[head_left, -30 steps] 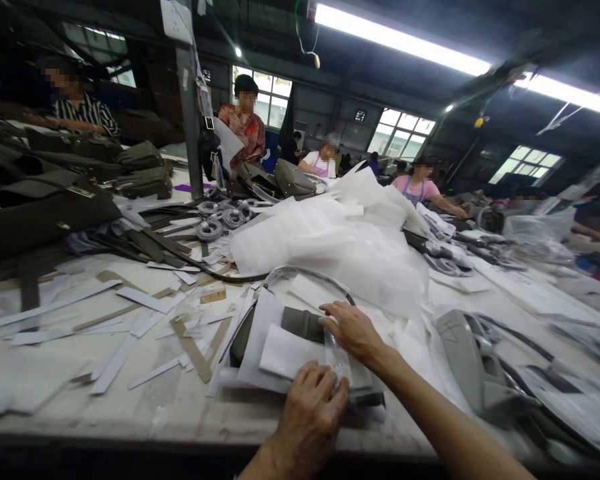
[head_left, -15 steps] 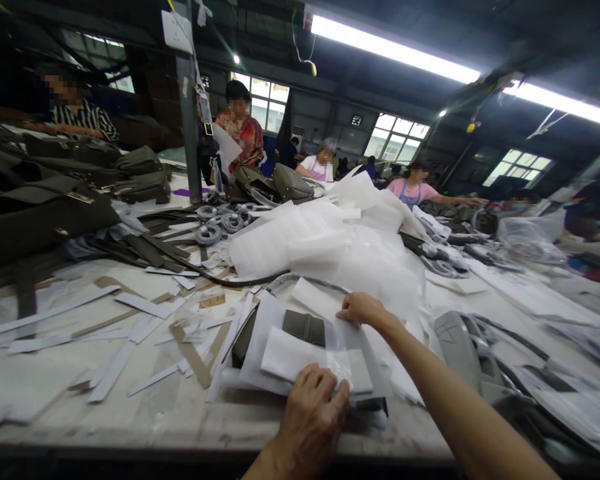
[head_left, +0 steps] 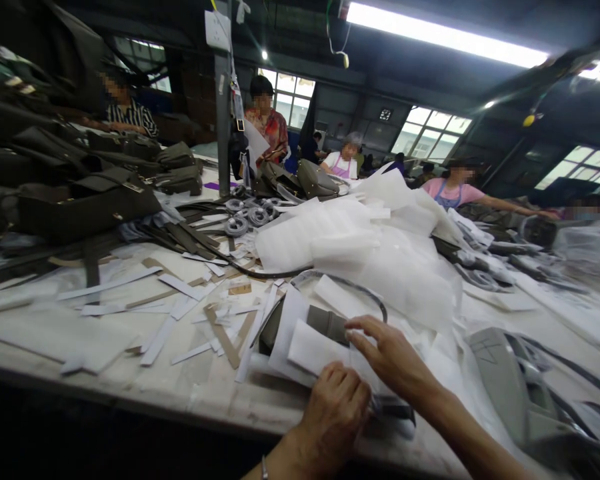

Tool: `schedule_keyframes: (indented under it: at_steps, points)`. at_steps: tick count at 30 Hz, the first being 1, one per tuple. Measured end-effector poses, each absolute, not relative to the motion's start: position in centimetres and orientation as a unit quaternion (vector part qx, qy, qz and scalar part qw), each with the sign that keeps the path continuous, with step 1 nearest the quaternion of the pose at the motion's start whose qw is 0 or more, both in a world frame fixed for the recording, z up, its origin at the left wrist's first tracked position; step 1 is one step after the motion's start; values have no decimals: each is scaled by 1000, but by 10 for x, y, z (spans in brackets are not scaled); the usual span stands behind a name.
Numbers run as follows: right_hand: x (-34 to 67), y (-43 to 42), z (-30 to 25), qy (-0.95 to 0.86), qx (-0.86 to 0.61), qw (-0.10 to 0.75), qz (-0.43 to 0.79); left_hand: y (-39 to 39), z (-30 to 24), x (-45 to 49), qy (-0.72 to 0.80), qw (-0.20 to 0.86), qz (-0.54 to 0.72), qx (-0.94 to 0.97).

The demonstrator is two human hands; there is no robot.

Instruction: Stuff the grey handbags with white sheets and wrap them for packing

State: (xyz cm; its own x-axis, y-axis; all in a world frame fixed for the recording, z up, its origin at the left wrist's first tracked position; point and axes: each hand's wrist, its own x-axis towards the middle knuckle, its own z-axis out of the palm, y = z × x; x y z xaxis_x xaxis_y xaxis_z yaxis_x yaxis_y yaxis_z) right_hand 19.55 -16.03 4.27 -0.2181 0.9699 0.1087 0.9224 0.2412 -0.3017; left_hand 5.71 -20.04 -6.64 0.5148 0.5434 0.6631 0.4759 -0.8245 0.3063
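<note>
An olive-green handbag [head_left: 325, 324] lies at the table's near edge, partly covered by white packing sheets. My left hand [head_left: 336, 403] is closed at the lower edge of a folded white foam sheet [head_left: 313, 352] over the bag. Its fingertips are bent down against the sheet and partly hidden. My right hand [head_left: 393, 353] reaches across from the right with fingers stretched and apart, close to the bag's right side. Behind the bag arches a dark strap [head_left: 367, 288] in clear wrapping.
A large heap of white foam sheets [head_left: 360, 240] rises beyond the bag. Paper and card strips [head_left: 180, 287] litter the left. Olive bags [head_left: 80, 200] pile up at far left, and a grey-green bag [head_left: 505, 380] lies at right. Co-workers [head_left: 270, 130] stand across the table.
My right hand has come down and nearer from the bag's far right corner, its fingers opening out. My left hand stays on the foam sheet. The view has turned left.
</note>
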Motion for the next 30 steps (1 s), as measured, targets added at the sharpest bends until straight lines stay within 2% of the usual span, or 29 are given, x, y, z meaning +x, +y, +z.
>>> schedule_keyframes:
  at_steps: [2,4,7,9,12,14,17,22,30]
  points:
    - [192,-187,17,-784,-573,215,107,-200,-65,54,269,24,395,878]
    - [192,-204,-6,-793,-556,231,94,-199,-58,42,235,-3,380,895]
    - [195,-211,-24,-820,-530,209,61,-192,-39,2,226,-47,335,914]
    - [194,-211,-24,-840,-510,180,40,-181,-27,-35,273,-63,304,910]
    - [188,-208,-21,-857,-497,139,6,-161,-21,-83,336,-51,257,905]
    - [187,-207,-18,-855,-503,125,-6,-152,-24,-98,331,-30,278,901]
    - [195,-206,-12,-852,-513,107,14,-156,-29,-89,337,-17,310,889]
    - [219,-211,-1,-844,-523,88,75,-189,-21,-50,357,-2,282,891]
    - [205,-215,-14,-819,-562,104,56,-178,-1,-62,261,-40,323,909]
